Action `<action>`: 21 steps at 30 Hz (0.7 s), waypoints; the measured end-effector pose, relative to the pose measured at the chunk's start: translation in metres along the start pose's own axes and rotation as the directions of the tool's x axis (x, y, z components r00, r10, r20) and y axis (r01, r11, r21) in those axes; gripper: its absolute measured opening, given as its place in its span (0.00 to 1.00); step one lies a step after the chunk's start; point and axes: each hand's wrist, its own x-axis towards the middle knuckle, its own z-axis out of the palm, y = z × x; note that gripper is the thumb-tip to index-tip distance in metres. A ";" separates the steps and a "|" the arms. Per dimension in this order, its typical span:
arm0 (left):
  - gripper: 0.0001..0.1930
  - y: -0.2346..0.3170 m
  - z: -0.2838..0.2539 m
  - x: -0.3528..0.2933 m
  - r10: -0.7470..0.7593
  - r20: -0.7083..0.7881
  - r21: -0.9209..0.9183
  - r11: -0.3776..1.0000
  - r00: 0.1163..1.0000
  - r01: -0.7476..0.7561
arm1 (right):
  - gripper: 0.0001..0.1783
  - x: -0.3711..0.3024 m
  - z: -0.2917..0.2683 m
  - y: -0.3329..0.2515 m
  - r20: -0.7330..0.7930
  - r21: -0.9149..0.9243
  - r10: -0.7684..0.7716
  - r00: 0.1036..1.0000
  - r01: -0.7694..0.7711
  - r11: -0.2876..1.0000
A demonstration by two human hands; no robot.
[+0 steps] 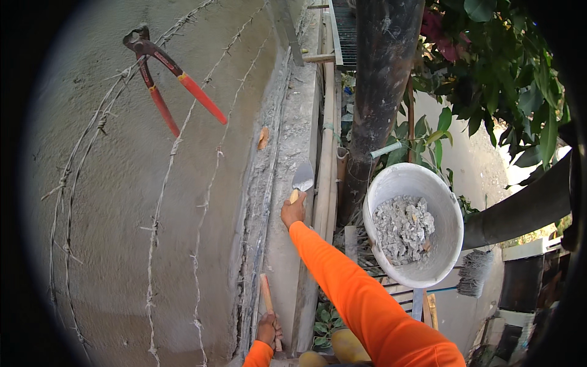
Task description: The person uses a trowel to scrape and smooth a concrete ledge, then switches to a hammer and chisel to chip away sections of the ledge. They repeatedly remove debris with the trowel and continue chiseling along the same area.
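My right hand (293,211) is closed around the wooden handle of a small trowel (303,175). The trowel's grey blade points away from me over the top of a concrete ledge (282,235), with pale debris beside and beyond it. Nearer to me, my left hand (267,330) grips a short wooden stick or handle (266,292) above the same ledge; its lower end is hidden in the fingers. To the right stands a white bucket (450,244), part filled with grey rubble (403,229). A reddish-brown chip (263,138) lies farther along the ledge.
Barbed wire strands (160,196) run along the grey wall (110,244) on the left, where red-handled pincers (177,82) hang. A dark post (385,79) rises beyond the bucket. A brush (476,274), slats and leafy branches (520,79) are at the right.
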 end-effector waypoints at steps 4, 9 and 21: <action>0.17 0.000 0.001 -0.024 0.088 0.002 0.140 0.986 0.996 -0.087 | 0.40 0.043 -0.001 -0.010 -0.017 0.108 -0.006 1.000 0.008 0.994; 0.17 0.001 -0.004 -0.026 0.122 0.001 0.051 0.991 0.993 -0.122 | 0.29 0.057 -0.022 0.011 -0.006 0.160 -0.222 0.975 0.220 0.962; 0.16 -0.004 -0.015 -0.023 0.088 -0.012 0.038 0.995 0.996 -0.088 | 0.44 -0.002 -0.036 -0.045 0.245 -0.150 0.212 0.946 -0.179 0.972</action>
